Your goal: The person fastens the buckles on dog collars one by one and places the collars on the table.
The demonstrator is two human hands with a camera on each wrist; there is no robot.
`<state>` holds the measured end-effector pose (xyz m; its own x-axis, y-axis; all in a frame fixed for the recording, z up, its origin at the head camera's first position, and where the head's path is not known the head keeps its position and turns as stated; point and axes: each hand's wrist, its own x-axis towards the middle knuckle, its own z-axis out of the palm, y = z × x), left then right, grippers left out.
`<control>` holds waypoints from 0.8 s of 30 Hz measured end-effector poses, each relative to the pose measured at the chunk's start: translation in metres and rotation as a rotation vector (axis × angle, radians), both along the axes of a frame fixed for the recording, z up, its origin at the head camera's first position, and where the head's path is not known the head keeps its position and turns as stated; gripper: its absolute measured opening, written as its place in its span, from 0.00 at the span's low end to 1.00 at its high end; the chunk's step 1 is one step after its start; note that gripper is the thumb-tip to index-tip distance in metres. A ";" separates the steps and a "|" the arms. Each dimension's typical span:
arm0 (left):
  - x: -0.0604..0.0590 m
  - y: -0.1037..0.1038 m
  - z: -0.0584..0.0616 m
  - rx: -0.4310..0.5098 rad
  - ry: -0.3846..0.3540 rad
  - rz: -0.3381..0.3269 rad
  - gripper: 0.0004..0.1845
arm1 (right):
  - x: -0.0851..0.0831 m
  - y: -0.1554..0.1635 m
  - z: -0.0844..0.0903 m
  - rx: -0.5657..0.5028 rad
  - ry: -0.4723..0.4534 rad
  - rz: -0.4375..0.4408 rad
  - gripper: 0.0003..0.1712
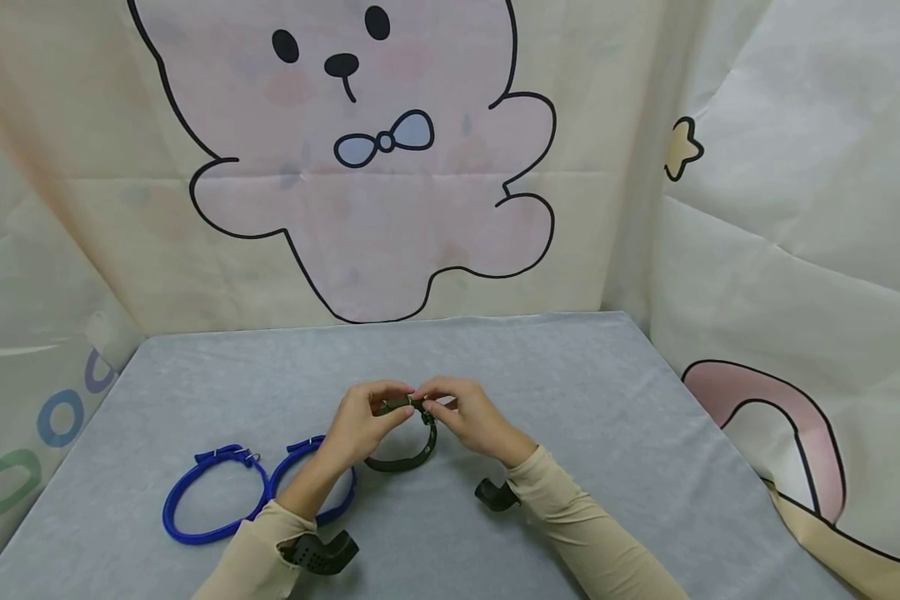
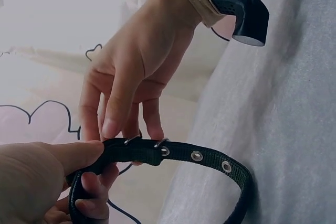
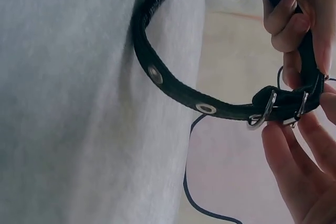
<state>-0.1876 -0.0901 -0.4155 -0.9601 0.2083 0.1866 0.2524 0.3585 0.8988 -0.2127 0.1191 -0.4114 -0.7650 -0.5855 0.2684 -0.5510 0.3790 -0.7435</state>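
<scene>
A dark green pet collar (image 1: 402,464) is held up in a loop above the table. Metal eyelets run along its strap (image 2: 211,160), and a buckle (image 3: 302,109) and a metal ring (image 3: 269,111) sit close together near its top. My left hand (image 1: 362,422) pinches the strap beside the buckle between thumb and fingers. From the other side, my right hand (image 1: 474,417) holds the collar at the buckle, its thumb and fingertips on the band. Two blue collars (image 1: 183,537) lie as buckled loops on the table, the nearer-to-me part of one partly hidden behind my left forearm.
The table (image 1: 607,417) is covered in grey cloth. Printed fabric walls (image 1: 585,275) stand behind it and on both sides. A black wrist-worn camera mount (image 1: 321,553) hangs below the left sleeve, another mount (image 1: 497,495) below the right.
</scene>
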 end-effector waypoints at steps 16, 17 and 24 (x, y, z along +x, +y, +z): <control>-0.004 -0.016 0.006 0.027 -0.023 -0.035 0.24 | -0.009 0.012 -0.001 0.037 -0.173 0.006 0.27; -0.005 -0.019 0.007 0.008 -0.023 -0.073 0.26 | -0.010 0.013 0.000 0.026 -0.189 0.006 0.26; -0.004 -0.030 0.015 -0.136 -0.058 -0.160 0.31 | -0.012 0.017 0.003 0.003 -0.224 0.027 0.23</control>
<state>-0.1911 -0.1204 -0.4007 -0.9213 0.3779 0.0917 0.2647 0.4368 0.8597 -0.2245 0.1364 -0.4082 -0.7892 -0.6072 0.0914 -0.3820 0.3688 -0.8474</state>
